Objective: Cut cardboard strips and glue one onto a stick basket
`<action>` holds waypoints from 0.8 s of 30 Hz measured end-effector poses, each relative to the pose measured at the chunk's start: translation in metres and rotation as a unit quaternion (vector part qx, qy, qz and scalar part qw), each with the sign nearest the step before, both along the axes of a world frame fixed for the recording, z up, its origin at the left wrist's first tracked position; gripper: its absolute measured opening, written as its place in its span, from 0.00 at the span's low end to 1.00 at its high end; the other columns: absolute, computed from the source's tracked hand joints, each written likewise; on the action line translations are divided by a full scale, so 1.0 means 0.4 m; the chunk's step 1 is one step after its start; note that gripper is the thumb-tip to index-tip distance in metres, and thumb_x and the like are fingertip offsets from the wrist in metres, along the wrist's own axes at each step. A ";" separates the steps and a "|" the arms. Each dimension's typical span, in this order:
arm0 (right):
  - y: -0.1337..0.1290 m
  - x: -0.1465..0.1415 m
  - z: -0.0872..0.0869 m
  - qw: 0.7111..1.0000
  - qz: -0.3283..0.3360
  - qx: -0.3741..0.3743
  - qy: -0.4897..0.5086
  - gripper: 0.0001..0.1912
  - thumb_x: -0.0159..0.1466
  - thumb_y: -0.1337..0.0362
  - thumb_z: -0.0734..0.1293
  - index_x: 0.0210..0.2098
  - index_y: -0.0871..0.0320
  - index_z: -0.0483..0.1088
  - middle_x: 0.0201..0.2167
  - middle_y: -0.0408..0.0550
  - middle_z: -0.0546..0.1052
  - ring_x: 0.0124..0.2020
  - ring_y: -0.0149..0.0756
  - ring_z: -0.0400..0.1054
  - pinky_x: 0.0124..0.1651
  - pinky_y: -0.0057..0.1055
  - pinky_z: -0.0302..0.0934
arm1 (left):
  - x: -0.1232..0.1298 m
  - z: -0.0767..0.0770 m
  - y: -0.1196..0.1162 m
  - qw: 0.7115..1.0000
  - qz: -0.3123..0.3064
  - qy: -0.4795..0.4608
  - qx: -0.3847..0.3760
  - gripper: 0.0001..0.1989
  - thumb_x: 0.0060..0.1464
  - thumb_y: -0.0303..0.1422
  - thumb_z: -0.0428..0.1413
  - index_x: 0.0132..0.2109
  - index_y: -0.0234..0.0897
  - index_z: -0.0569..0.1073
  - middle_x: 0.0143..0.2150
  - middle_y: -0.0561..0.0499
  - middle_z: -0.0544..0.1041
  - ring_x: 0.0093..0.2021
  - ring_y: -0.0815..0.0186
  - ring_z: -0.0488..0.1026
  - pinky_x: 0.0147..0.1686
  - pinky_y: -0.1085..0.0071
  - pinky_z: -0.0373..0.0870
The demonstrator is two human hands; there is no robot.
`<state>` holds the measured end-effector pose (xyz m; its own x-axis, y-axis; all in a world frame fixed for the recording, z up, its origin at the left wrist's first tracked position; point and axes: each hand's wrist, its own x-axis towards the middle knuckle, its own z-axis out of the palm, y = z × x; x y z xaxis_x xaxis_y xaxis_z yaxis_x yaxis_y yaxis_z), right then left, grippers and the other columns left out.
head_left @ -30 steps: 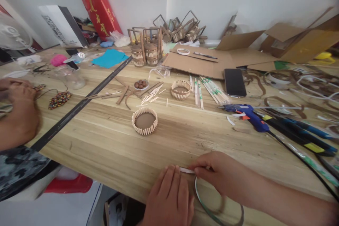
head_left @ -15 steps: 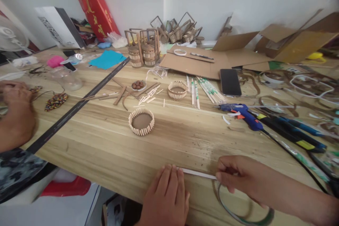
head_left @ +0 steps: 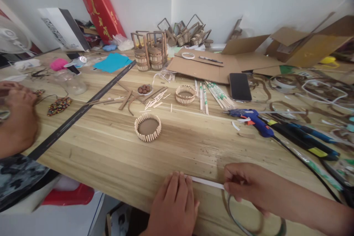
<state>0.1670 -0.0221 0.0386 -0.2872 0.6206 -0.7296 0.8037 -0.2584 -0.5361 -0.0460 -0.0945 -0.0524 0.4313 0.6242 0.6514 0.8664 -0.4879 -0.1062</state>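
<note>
A narrow white strip (head_left: 207, 182) stretches along the table's front part between my hands. My left hand (head_left: 173, 204) lies with its fingers stretched out and side by side over the strip's left end, pressing it to the wood. My right hand (head_left: 245, 182) is closed, thumb and fingers pinching the strip's other end. Below it hangs a curved grey-green band (head_left: 235, 219), which seems to run on from the strip. Farther up the table sits a round tray (head_left: 148, 128) edged with short upright sticks. Behind it stands a similar stick ring (head_left: 185, 95).
A blue glue gun (head_left: 258, 121), pliers (head_left: 312, 131) and a phone (head_left: 240, 86) lie to the right. Loose sticks (head_left: 157, 99) and a dish of brown beads (head_left: 144, 89) are farther back. Another person's hand (head_left: 18, 97) works at the left near a beaded piece (head_left: 59, 106).
My right hand has shifted very slightly left along with the strip's end. My left hand stays almost in place on the strip.
</note>
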 end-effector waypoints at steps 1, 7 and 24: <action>-0.001 0.003 -0.006 1.000 -0.001 0.000 0.014 0.08 0.59 0.62 0.63 0.24 0.55 0.60 0.21 0.37 0.64 0.16 0.24 0.54 0.16 0.22 0.48 | 0.000 0.002 0.000 1.000 0.000 0.003 -0.003 0.16 0.66 0.31 0.45 0.45 0.30 0.77 0.40 0.44 0.82 0.42 0.59 0.76 0.46 0.65 0.71; -0.006 0.021 -0.038 0.998 -0.008 0.005 0.061 0.09 0.59 0.60 0.63 0.25 0.56 0.61 0.21 0.36 0.64 0.14 0.20 0.53 0.16 0.21 0.45 | 0.002 0.007 0.001 0.999 0.004 0.021 -0.024 0.14 0.66 0.33 0.48 0.47 0.32 0.76 0.40 0.45 0.81 0.42 0.60 0.76 0.46 0.65 0.71; -0.013 0.012 -0.039 0.992 -0.029 -0.012 0.125 0.06 0.54 0.62 0.63 0.25 0.56 0.62 0.20 0.36 0.66 0.16 0.22 0.57 0.19 0.20 0.49 | -0.016 0.152 0.095 0.895 -0.029 0.013 -0.444 0.08 0.63 0.24 0.52 0.43 0.37 0.75 0.43 0.48 0.75 0.45 0.57 0.70 0.46 0.58 0.69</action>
<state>0.1718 -0.0273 0.0230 -0.4245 0.6249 -0.6553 0.6304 -0.3155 -0.7093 -0.0525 -0.0563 0.0085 0.4881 0.8669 -0.1014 0.8394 -0.4344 0.3266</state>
